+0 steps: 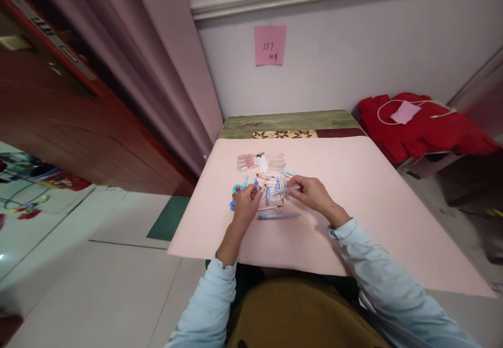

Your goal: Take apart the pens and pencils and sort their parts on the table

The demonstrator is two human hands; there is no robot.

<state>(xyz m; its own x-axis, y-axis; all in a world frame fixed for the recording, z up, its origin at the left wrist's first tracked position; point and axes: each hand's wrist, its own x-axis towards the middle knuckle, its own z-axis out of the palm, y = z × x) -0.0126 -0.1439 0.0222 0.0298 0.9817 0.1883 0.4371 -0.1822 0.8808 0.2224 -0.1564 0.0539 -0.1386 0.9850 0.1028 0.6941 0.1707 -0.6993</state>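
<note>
From the head view, the left hand (247,204) and right hand (310,192) are meeting over a scatter of pen parts (271,180) on the pink mat (353,222). The right hand is pinching a thin barrel (287,189), its tip pointing toward the left hand; the left hand is curling closed, apparently around a small piece too small to identify. Lining the two up straight, close above the mat, looks wise. A finished-looking pen (278,215) is lying just below both hands. The fingertips are blurring together, and the parts beyond them are hard to tell apart.
</note>
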